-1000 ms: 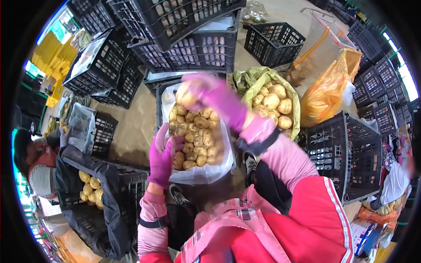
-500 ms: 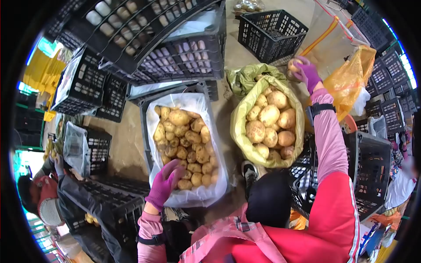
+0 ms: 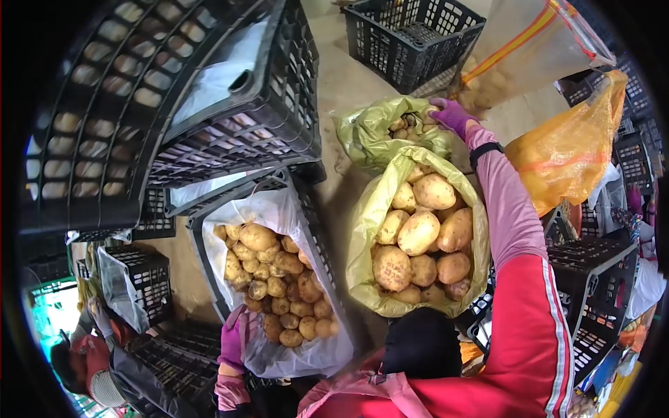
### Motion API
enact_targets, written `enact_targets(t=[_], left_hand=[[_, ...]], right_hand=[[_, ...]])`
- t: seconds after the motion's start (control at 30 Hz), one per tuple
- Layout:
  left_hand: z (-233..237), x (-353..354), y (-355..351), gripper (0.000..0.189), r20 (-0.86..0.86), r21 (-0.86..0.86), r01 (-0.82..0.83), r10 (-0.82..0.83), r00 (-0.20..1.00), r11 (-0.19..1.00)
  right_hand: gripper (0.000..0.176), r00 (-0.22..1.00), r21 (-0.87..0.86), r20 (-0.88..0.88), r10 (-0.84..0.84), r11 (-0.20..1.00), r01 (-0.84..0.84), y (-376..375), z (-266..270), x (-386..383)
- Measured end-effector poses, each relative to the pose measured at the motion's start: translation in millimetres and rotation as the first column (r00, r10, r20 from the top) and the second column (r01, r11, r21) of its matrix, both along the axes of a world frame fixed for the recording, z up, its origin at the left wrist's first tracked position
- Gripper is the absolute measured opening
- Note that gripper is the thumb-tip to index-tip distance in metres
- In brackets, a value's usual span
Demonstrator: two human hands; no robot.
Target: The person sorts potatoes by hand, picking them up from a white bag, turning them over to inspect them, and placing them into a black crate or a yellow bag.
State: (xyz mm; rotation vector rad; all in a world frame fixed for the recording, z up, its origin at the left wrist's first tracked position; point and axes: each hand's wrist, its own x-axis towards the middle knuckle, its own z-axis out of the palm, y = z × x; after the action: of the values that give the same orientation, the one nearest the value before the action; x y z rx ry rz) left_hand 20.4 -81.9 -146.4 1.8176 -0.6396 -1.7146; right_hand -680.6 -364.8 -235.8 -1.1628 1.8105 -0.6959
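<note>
Purple-gloved left hand (image 3: 232,341), bottom left, fingers folded over rim of white plastic liner (image 3: 306,355) in black plastic crate (image 3: 197,244) of small potatoes (image 3: 279,285); 0.5 s ago it lay open on them. Centre: 1 yellow-green sack of big potatoes (image 3: 362,230), approx. 10 showing. Beyond it, 2nd smaller green sack (image 3: 362,132); purple-gloved right hand (image 3: 453,115) curled at its mouth, grip can't tell. Earlier it held a potato further upper right. Orange bag (image 3: 571,153) at right, empty black crate (image 3: 411,35) at top.
</note>
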Motion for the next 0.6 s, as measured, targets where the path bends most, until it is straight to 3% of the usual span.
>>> enact_targets(t=[0.07, 0.1, 0.2, 0.23, 0.33, 0.37, 0.47, 0.5, 0.6], left_hand=[[-12.7, -5.5, 0.3, 0.041, -0.066, -0.024, -0.055, 0.053, 0.996, 0.998], [-14.2, -12.9, 0.3, 0.044, -0.024, -0.018, -0.027, 0.026, 0.999, 0.999], [-16.7, -28.4, 4.9, 0.052, 0.065, -0.009, 0.133, -0.132, 0.989, 0.991], [-16.7, -36.9, 5.3, 0.054, 0.048, -0.01, 0.124, -0.123, 0.991, 0.992], [-16.5, -48.8, 3.8, 0.054, 0.038, 0.016, 0.151, -0.152, 0.988, 0.988], [-14.3, -53.3, 3.7, 0.054, 0.048, 0.018, 0.156, -0.157, 0.986, 0.988], [4.0, -73.1, -1.0, 0.05, 0.092, 0.021, 0.165, -0.166, 0.982, 0.986], [13.0, -81.9, -4.0, 0.047, 0.111, 0.017, 0.158, -0.159, 0.981, 0.987], [21.1, -78.5, 2.5, 0.043, 0.202, -0.057, 0.212, -0.197, 0.959, 0.976]], right_hand=[[0.056, 0.997, -0.017, -0.065, 0.05, 0.999, -0.052, -11.4, -39.3, -10.1], [0.059, 0.975, 0.042, -0.181, 0.132, 0.991, -0.127, -16.9, -55.8, -16.2], [0.061, 0.769, 0.094, -0.476, 0.426, 0.894, -0.437, -3.4, -92.0, -25.6], [0.069, 0.794, 0.179, -0.407, 0.452, 0.892, -0.416, 6.0, -84.4, -19.9], [0.076, 0.825, 0.128, -0.48, 0.298, 0.954, -0.27, 32.4, -84.8, -2.8], [0.081, 0.779, 0.103, -0.571, 0.258, 0.964, -0.244, 37.5, -104.1, -4.3], [0.068, 0.374, 0.381, -0.787, 0.49, 0.864, -0.33, 53.2, -101.1, 8.4], [0.04, 0.375, 0.418, -0.768, 0.52, 0.849, -0.322, 47.2, -101.5, 10.0], [0.025, 0.49, 0.415, -0.686, 0.538, 0.842, -0.344, 41.8, -88.3, 9.2]])
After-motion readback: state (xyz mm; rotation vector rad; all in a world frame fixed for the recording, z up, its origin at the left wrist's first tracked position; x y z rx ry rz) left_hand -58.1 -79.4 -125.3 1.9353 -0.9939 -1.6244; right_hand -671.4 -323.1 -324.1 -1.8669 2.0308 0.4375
